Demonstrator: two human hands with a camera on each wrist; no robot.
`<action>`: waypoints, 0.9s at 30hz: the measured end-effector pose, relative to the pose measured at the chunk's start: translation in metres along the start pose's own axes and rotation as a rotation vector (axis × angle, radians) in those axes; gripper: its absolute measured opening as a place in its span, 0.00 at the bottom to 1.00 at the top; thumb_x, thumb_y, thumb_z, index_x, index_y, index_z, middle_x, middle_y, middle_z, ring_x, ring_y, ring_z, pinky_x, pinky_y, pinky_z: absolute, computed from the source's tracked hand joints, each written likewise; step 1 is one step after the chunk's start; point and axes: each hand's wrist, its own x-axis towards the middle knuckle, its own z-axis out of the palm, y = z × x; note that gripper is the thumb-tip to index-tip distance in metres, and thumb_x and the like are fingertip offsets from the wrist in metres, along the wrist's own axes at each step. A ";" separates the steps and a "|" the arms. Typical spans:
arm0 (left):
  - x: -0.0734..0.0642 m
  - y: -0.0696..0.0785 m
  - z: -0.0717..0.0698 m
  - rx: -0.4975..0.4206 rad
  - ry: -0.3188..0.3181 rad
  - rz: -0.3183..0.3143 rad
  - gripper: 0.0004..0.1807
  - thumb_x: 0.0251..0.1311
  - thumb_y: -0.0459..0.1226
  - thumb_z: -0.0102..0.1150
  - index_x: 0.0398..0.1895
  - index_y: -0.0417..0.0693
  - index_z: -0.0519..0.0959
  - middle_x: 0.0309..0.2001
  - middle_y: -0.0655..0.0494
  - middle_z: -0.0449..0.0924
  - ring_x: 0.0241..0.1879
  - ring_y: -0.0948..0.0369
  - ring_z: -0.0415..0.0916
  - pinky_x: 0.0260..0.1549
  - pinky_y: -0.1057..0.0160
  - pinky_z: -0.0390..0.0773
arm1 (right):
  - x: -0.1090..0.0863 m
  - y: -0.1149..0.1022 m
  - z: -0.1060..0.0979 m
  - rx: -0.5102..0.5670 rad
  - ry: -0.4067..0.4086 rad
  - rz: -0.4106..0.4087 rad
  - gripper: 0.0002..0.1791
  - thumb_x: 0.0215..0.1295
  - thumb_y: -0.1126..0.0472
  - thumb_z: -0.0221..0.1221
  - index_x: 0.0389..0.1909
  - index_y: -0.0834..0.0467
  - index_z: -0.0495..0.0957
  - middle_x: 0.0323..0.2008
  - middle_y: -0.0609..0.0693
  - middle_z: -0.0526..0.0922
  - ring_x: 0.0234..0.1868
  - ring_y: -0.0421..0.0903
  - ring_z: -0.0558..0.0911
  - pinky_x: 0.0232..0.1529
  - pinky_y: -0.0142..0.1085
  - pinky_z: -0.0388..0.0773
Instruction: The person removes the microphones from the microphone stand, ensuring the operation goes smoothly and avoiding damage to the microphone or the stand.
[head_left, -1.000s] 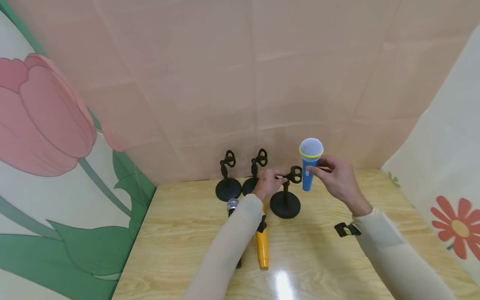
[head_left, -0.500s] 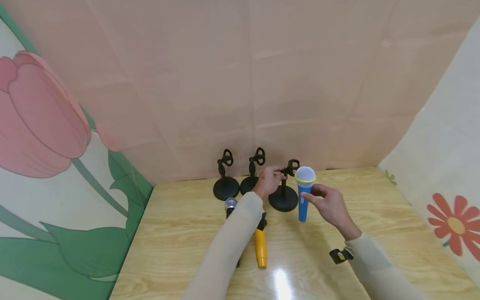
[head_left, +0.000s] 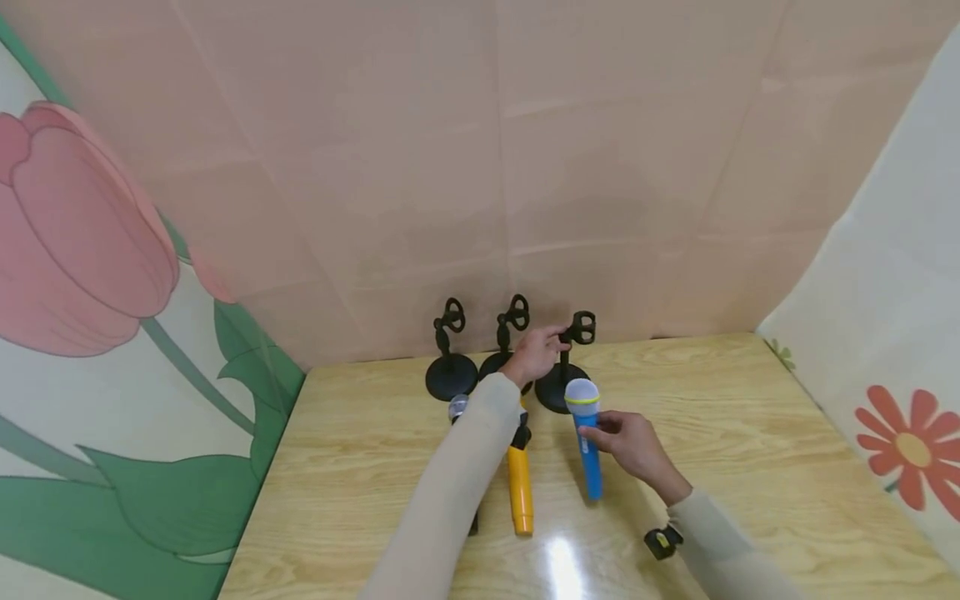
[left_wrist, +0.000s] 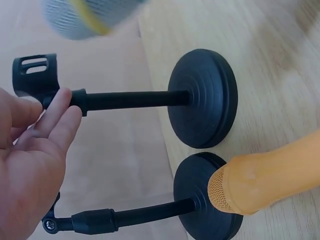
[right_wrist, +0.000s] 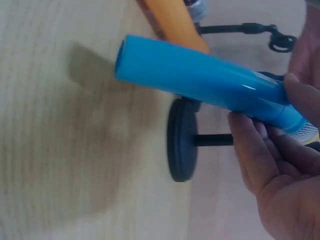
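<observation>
In the head view my right hand grips a blue toy microphone by its handle, with the white head up and a yellow ring below it. The microphone is off the table, in front of the rightmost black microphone stand. My left hand pinches that stand just below its clip, fingers and thumb around the joint. The stand's round base shows fully in the left wrist view. The open end of the blue handle faces the right wrist camera.
Two more black stands, a left one and a middle one, stand along the wall. An orange microphone lies on the wooden table. A silver-headed black microphone is partly hidden by my left forearm.
My right hand has brought the blue microphone down and left, toward me. The held stand has shifted slightly back and its clip has turned; my left hand stays on it.
</observation>
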 end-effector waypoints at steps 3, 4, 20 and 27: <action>0.003 0.000 0.002 -0.005 -0.004 0.006 0.23 0.76 0.32 0.46 0.72 0.49 0.69 0.57 0.52 0.82 0.65 0.56 0.71 0.65 0.57 0.68 | 0.002 0.005 0.007 0.033 -0.025 0.041 0.21 0.65 0.55 0.67 0.44 0.72 0.83 0.34 0.56 0.87 0.33 0.47 0.86 0.35 0.42 0.85; 0.004 0.000 0.002 -0.011 -0.006 0.006 0.23 0.76 0.32 0.45 0.72 0.49 0.68 0.59 0.52 0.81 0.66 0.56 0.70 0.65 0.57 0.67 | 0.004 0.007 0.009 0.043 -0.029 0.054 0.20 0.65 0.56 0.68 0.43 0.72 0.83 0.33 0.56 0.86 0.33 0.47 0.86 0.35 0.42 0.85; 0.009 -0.003 0.005 -0.007 -0.045 0.030 0.27 0.79 0.37 0.40 0.78 0.45 0.56 0.79 0.49 0.48 0.77 0.57 0.45 0.73 0.59 0.51 | 0.022 0.026 0.037 -0.028 -0.050 0.175 0.18 0.60 0.53 0.70 0.22 0.64 0.83 0.17 0.47 0.78 0.20 0.41 0.79 0.22 0.32 0.77; 0.010 0.001 0.008 -0.021 -0.085 0.047 0.31 0.77 0.32 0.39 0.79 0.41 0.47 0.80 0.47 0.37 0.77 0.57 0.45 0.72 0.62 0.51 | 0.032 0.027 0.042 -0.128 -0.094 0.201 0.20 0.60 0.51 0.70 0.20 0.63 0.82 0.16 0.47 0.77 0.19 0.41 0.76 0.21 0.31 0.73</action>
